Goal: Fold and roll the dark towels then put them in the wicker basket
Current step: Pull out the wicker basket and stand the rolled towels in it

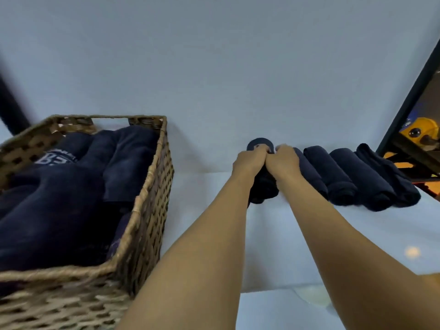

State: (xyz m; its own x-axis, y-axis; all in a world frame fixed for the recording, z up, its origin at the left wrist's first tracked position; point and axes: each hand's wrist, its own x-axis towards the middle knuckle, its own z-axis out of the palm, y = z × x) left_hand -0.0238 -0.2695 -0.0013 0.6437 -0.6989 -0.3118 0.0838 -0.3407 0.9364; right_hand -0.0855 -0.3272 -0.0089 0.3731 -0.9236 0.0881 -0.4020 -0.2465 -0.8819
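A rolled dark towel lies on the white table against the wall. My left hand and my right hand grip it side by side near its far end. To its right, several more rolled dark towels lie in a row, touching one another. The wicker basket stands at the left and holds dark towels, one with white lettering.
A pale wall rises right behind the towels. At the right, a dark frame edges the table, with a yellow object beyond it. A dark post stands behind the basket at the far left.
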